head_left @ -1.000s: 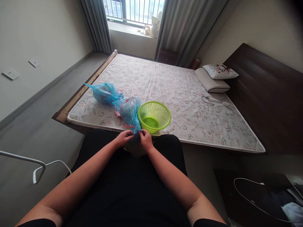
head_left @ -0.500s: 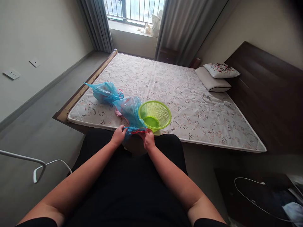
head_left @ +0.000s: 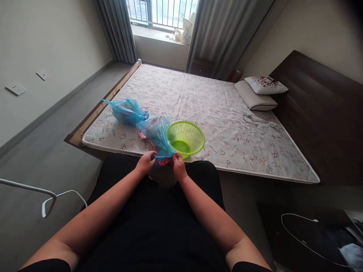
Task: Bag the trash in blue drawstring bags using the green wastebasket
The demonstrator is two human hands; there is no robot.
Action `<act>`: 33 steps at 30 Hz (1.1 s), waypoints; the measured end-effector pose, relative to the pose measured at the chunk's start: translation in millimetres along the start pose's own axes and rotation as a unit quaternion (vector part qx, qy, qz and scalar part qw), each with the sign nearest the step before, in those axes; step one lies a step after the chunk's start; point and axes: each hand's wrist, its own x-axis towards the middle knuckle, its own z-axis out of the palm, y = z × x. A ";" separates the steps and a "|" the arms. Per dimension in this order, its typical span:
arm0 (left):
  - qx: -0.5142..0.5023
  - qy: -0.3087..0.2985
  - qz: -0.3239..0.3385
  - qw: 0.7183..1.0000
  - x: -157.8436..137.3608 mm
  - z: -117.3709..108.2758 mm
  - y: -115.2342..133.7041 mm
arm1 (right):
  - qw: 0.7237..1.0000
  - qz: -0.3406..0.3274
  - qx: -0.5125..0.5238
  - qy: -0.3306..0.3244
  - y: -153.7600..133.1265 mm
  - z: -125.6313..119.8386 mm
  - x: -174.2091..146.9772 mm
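A blue plastic bag [head_left: 159, 132] lies at the near edge of the mattress, its gathered mouth stretched toward me with a red drawstring [head_left: 165, 162] at the end. My left hand [head_left: 145, 163] pinches the left side of that mouth. On the other side, my right hand [head_left: 179, 165] has its fingers closed on the bag's edge. Something pink [head_left: 141, 135] shows beside the bag. Just to the right stands a green plastic basket [head_left: 190, 136], with nothing seen inside. Behind and to the left rests a second blue bag [head_left: 126, 112], full and with a red tie.
The letter-print mattress [head_left: 198, 102] sits on a wooden bed frame [head_left: 74, 138]. Pillows [head_left: 256, 96] lie by the dark headboard [head_left: 317, 109]. A white metal rack bar [head_left: 51, 200] juts in at lower left. A dark table [head_left: 300, 230] with a white cable stands at lower right.
My left hand has shifted slightly right, toward my right hand, and the bag's mouth between them has bunched together. The red drawstring now hangs lower. Basket and second bag have stayed put.
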 end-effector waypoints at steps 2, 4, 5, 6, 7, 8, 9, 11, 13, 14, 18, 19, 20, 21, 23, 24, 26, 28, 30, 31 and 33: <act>0.004 0.006 -0.020 1.000 3.0 -4.5 -3.3 | 0.998 -0.033 -0.040 0.022 -4.1 1.0 -2.5; 0.002 0.023 -0.044 0.999 5.2 -10.4 -6.2 | 0.997 -0.048 -0.052 0.022 -9.5 2.9 -4.6; -0.001 0.037 -0.059 0.998 6.2 -14.1 -7.7 | 0.998 -0.048 -0.049 0.015 -12.8 4.0 -5.5; -0.005 0.053 -0.077 0.996 7.6 -18.4 -9.6 | 0.998 -0.045 -0.041 0.008 -16.8 4.8 -6.4; -0.011 0.069 -0.097 0.993 9.3 -23.7 -11.7 | 0.999 -0.039 -0.033 0.005 -21.3 5.2 -7.1; -0.020 0.087 -0.120 0.989 11.5 -30.0 -14.3 | 0.999 -0.030 -0.025 0.003 -26.5 4.9 -7.7; -0.031 0.107 -0.145 0.983 14.2 -37.5 -17.2 | 1.000 -0.017 -0.021 0.002 -32.2 3.6 -8.0; -0.061 0.151 -0.191 0.968 20.2 -55.3 -23.0 | 0.999 0.014 -0.028 -0.010 -44.5 -2.5 -7.7; -0.102 0.193 -0.228 0.949 25.3 -75.5 -27.0 | 0.997 0.028 -0.073 -0.021 -56.3 -12.6 -6.8; -0.126 0.210 -0.242 0.939 26.8 -85.5 -27.6 | 0.993 0.019 -0.111 -0.020 -61.5 -18.5 -6.5; -0.232 0.216 -0.281 0.906 19.8 -116.4 -14.7 | 0.956 -0.064 -0.274 0.082 -75.2 -35.6 -11.7; -0.278 0.197 -0.292 0.894 14.9 -120.6 -7.1 | 0.943 -0.087 -0.301 0.113 -76.9 -35.8 -15.7; -0.327 0.171 -0.304 0.879 9.1 -123.2 2.2 | 0.929 -0.116 -0.324 0.136 -78.0 -33.8 -21.0; -0.376 0.139 -0.315 0.861 2.8 -124.4 13.1 | 0.914 -0.154 -0.344 0.149 -78.5 -29.5 -27.3; -0.433 0.080 -0.325 0.837 -10.0 -122.6 38.6 | 0.888 -0.232 -0.376 0.125 -77.4 -14.7 -41.5; -0.442 0.056 -0.317 0.837 -16.1 -120.0 52.4 | 0.884 -0.254 -0.384 0.082 -75.6 -4.9 -48.2; -0.447 0.005 -0.280 0.850 -27.3 -112.3 80.0 | 0.891 -0.246 -0.376 -0.055 -69.3 17.2 -57.4; -0.419 -0.058 -0.226 0.877 -38.2 -102.4 104.6 | 0.900 -0.207 -0.341 -0.176 -60.2 38.9 -56.8; -0.360 -0.120 -0.162 0.911 -50.9 -92.0 124.1 | 0.913 -0.178 -0.307 -0.202 -50.4 56.8 -44.2; -0.326 -0.148 -0.134 0.924 -58.2 -87.5 131.9 | 0.921 -0.164 -0.297 -0.191 -46.1 63.6 -34.3; -0.269 -0.192 -0.096 0.939 -74.5 -81.6 144.6 | 0.934 -0.126 -0.287 -0.170 -39.7 72.4 -11.6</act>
